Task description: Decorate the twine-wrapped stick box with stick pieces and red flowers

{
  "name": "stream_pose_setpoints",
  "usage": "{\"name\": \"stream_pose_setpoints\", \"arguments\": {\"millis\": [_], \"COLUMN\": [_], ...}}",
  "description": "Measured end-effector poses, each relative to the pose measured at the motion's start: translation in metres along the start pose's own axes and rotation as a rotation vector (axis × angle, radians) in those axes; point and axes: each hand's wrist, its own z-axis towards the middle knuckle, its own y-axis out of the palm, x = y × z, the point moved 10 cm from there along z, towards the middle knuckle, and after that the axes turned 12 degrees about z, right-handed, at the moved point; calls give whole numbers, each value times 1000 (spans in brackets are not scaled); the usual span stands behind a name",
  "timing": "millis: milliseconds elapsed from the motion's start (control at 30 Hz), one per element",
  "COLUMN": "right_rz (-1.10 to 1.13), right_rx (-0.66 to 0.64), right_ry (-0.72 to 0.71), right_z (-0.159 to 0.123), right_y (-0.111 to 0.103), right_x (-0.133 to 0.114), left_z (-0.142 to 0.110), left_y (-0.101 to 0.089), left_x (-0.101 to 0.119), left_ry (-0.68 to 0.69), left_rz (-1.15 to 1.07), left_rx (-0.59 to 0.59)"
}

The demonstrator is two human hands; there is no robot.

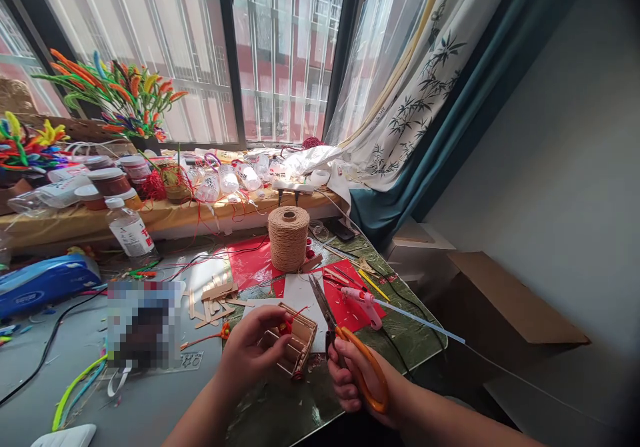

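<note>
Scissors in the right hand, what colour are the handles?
Orange handles on the scissors, seen best in the head view.

A person's left hand point(250, 353) grips a small box of wooden craft sticks point(296, 345) above a cluttered counter point(150, 400), while the right hand point(357, 377) holds orange-handled scissors point(345, 343), blades pointing up beside it. A twine spool point(289, 237) stands behind, near a pink glue gun point(364, 300).
</note>
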Motion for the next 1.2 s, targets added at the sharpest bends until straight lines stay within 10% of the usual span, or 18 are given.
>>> {"name": "stream_pose_setpoints", "arguments": {"millis": [233,400,667,967,1200], "right_rz": [-958,-1454,-1609,-1182,-1050], "right_rx": [370,534,487,-46,1], "right_ry": [-394,-323,-425,-939,-908], "right_z": [-1,16,13,4,42], "right_y": [-49,-63,-38,80,77], "right_x": [-87,-83,-82,-103,-95], "left_z": [10,18,19,24,25], "left_y": [-40,-56,-52,-20,-5], "left_x": [-35,-57,-63,-17,-24], "left_ry": [-238,-299,-278,-107,-182], "left_rz": [-143,-125,-67,17,-223], "left_rx": [285,367,319,142,22]}}
